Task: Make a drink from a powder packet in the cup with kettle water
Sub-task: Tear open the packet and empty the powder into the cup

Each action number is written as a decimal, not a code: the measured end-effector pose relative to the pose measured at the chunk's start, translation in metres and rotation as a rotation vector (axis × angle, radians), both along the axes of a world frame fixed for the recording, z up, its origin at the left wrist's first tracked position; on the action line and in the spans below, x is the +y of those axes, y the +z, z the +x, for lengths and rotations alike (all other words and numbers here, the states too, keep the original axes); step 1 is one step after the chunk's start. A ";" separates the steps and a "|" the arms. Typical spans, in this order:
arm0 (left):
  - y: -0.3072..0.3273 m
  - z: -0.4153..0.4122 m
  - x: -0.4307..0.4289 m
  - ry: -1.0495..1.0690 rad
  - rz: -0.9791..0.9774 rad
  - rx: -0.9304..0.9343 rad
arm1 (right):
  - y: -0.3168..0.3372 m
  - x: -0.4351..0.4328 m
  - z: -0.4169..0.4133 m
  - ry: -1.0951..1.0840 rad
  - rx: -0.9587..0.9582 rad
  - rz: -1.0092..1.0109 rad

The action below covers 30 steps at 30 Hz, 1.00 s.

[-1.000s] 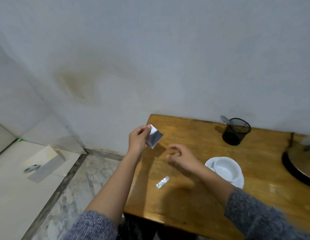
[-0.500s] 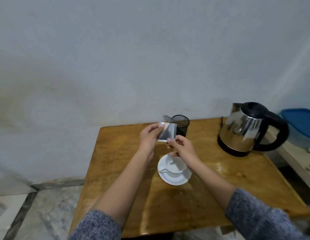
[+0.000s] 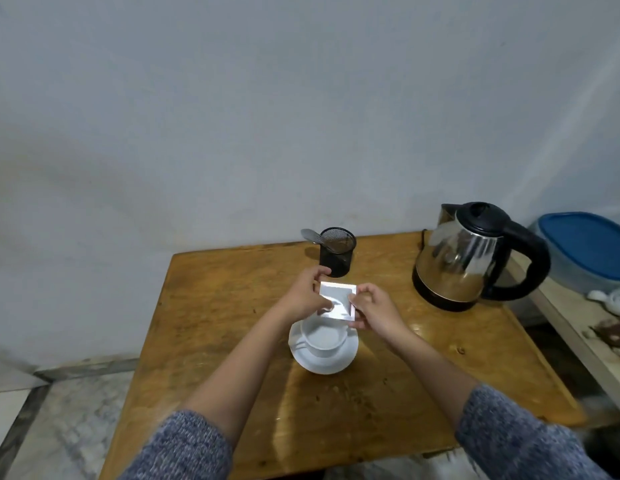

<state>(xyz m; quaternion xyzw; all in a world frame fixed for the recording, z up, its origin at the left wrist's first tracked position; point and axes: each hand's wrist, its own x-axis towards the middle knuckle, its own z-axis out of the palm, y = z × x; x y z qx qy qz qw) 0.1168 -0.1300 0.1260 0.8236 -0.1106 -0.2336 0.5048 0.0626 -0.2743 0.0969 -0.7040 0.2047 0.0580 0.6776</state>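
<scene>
Both hands — left hand (image 3: 303,296), right hand (image 3: 373,310) — pinching the silver packet (image 3: 337,301) by its side edges just above the white cup (image 3: 324,337) on its saucer (image 3: 324,355) — best tipped low over the cup's middle, squeezed gently to avoid spilling powder.

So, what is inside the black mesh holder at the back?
A metal spoon leans out over the rim of the mesh holder. Its lower end and the holder's bottom are hidden by the dark mesh.
</scene>
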 end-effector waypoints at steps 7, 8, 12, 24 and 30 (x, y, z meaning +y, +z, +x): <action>-0.031 0.011 -0.007 -0.173 0.332 -0.206 | -0.019 -0.010 0.008 0.228 -0.065 -0.377; -0.035 0.012 -0.006 -0.168 0.338 -0.216 | -0.021 -0.011 0.011 0.277 -0.096 -0.445; -0.047 0.011 0.003 -0.124 0.323 -0.235 | -0.026 -0.015 0.020 0.512 -0.256 -0.709; -0.069 -0.008 0.026 0.193 0.127 -0.184 | -0.002 -0.006 0.054 0.951 -0.232 -0.910; -0.074 -0.018 0.025 0.305 0.081 -0.165 | -0.007 -0.002 0.057 0.962 -0.156 -0.905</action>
